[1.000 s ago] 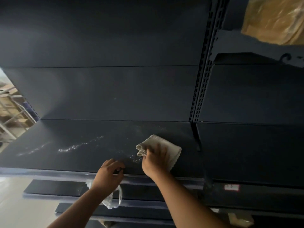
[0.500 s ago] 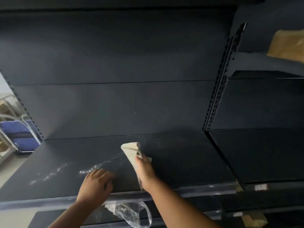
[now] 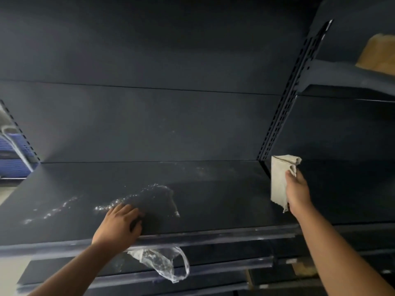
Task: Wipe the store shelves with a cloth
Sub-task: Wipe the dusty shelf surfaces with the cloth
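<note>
A dark store shelf (image 3: 213,201) runs across the view at chest height, with pale dust streaks (image 3: 132,199) on its left half. My right hand (image 3: 298,194) grips a folded beige cloth (image 3: 279,180) at the shelf's right end, beside the perforated upright. My left hand (image 3: 119,226) lies palm down on the shelf's front edge with fingers curled over it. A clear plastic bag (image 3: 164,263) hangs below that hand; whether the hand holds it is hidden.
A perforated metal upright (image 3: 292,92) splits this bay from the one on the right. A higher shelf at right carries a brown cardboard box (image 3: 378,54). Lower shelves (image 3: 213,272) step out below. Blue crates (image 3: 12,159) show past the left end.
My right hand has swept the cloth from the shelf's middle to its right end. The left hand stays on the front edge. The view has shifted left.
</note>
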### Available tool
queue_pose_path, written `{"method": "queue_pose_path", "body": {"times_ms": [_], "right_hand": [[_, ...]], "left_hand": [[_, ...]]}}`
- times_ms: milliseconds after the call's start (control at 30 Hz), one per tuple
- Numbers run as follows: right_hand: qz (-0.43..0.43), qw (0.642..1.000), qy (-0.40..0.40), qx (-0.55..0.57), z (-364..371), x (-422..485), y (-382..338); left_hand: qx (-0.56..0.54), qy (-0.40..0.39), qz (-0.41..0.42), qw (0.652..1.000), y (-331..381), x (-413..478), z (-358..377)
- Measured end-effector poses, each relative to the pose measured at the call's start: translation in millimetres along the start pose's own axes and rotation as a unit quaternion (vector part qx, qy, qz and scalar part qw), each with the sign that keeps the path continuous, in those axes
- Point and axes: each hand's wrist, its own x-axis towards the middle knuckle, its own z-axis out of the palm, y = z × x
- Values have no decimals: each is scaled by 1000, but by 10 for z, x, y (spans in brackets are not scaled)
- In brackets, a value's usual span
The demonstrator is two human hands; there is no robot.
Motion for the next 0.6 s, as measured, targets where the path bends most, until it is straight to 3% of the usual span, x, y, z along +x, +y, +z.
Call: {"method": "queue_pose_path", "body": {"times_ms": [100, 200, 333, 467, 600], "right_hand": [[-52, 989, -6, -136, 207, 262, 82], [-65, 965, -81, -240, 642, 412, 247], [-73, 899, -175, -395, 1319, 352, 375], [-174, 873, -257, -377, 2214, -85, 213], [-221, 842, -371, -323, 3007, -784, 5]], "left_hand": [[-15, -3, -13, 1000, -3, -11, 12], [-24, -1, -15, 1000, -16, -8, 44], [-31, 12, -20, 999, -1, -17, 62], [-26, 27, -21, 999, 25, -8, 59], [-30, 43, -25, 998, 28, -6, 91]]}}
